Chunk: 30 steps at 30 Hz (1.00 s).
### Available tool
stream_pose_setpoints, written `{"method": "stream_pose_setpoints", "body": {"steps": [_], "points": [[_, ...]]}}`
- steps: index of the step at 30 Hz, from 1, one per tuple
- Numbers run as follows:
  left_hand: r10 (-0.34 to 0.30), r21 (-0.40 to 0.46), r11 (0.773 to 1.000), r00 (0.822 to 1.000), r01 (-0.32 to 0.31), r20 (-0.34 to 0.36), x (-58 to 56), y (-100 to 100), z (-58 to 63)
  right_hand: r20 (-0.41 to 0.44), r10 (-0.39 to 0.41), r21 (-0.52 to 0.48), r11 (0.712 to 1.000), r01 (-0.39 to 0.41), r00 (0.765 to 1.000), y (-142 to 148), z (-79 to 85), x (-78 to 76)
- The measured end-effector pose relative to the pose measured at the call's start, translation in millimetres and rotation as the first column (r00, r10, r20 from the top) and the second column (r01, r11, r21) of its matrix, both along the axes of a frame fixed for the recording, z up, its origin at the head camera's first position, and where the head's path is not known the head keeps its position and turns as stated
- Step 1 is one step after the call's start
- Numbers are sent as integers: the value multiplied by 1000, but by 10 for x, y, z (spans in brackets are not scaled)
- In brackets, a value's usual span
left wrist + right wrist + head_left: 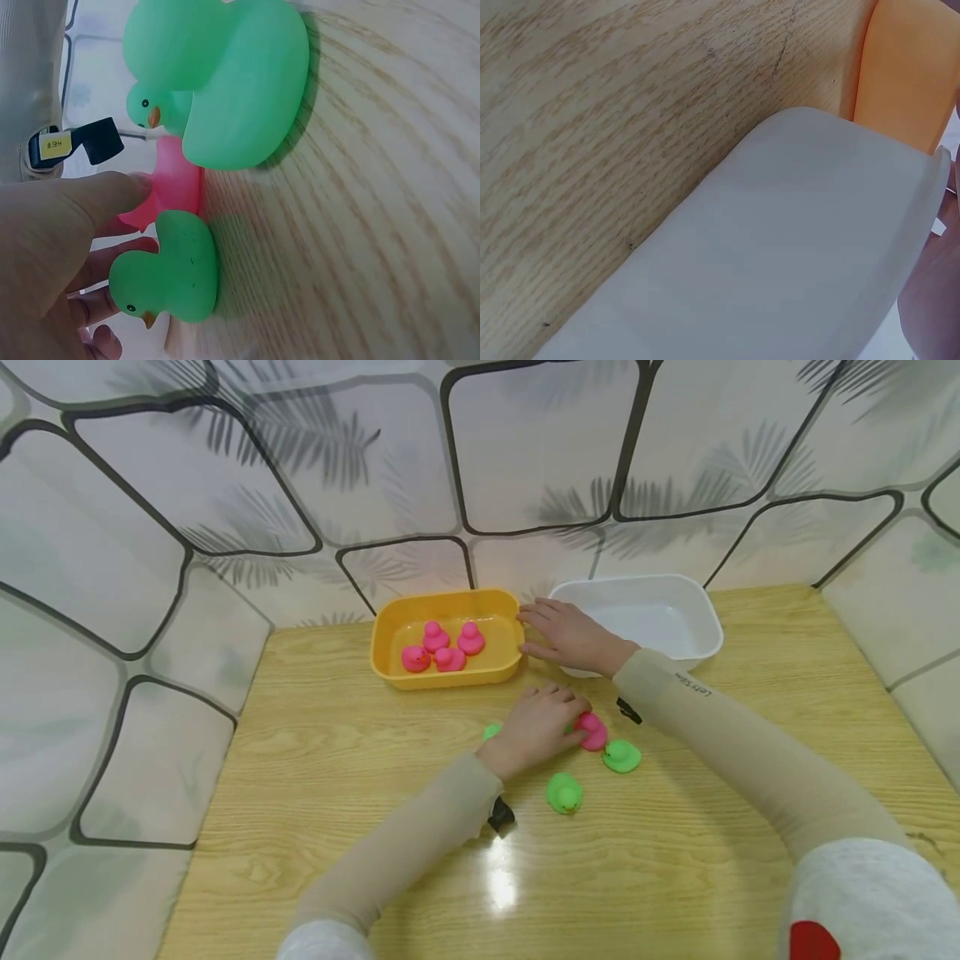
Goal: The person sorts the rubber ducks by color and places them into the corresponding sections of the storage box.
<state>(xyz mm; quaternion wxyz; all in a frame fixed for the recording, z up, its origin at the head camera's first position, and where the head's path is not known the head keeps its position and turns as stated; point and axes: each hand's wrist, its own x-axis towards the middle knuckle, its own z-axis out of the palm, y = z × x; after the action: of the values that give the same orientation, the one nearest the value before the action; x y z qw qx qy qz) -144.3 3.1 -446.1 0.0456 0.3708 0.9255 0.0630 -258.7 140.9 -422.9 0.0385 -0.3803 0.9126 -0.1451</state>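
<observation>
My left hand (pixel 534 731) is over the table, its thumb and fingers about a pink rubber duck (pixel 592 732). In the left wrist view the thumb touches that pink duck (pixel 176 180), and a green rubber duck (pixel 176 270) stands close to the fingers. Two more green ducks lie nearby, one in front (pixel 564 793) and one to the right (pixel 622 756); another green duck (pixel 492 732) is partly hidden by the left hand. With fingers spread, my right hand (pixel 573 639) touches the right rim of the yellow tray (pixel 450 680), which holds several pink ducks (pixel 450 659).
A white tray (pixel 705 627) stands right of the yellow one, partly beneath the right forearm. Both trays sit at the back of the wooden table (pixel 315 760), against a patterned wall (pixel 540 443). Another patterned panel (pixel 67 727) rises at left.
</observation>
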Motion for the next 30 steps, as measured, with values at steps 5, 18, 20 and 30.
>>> {"method": "stream_pose_setpoints", "body": {"steps": [5, 18, 20, 30], "points": [[5, 2, 1000, 1000, -5, -8, 11, 9, 3, -4, 0, 4, 1000, 0, 1000, -2, -19, -4], [0, 69, 998, 1000, -1, 18, 61, -58, 186, 1, -15, 26, 1000, 15, 1000, -6, -8, -9], [-4, 80, 997, 1000, 3, 14, 68, -95, 226, -5, -14, 25, 1000, 14, 1000, -1, -21, -17], [37, 89, 995, 999, -41, 37, 90, -295, 285, -25, 2, 2, 1000, -2, 1000, -3, -29, -13]]}}
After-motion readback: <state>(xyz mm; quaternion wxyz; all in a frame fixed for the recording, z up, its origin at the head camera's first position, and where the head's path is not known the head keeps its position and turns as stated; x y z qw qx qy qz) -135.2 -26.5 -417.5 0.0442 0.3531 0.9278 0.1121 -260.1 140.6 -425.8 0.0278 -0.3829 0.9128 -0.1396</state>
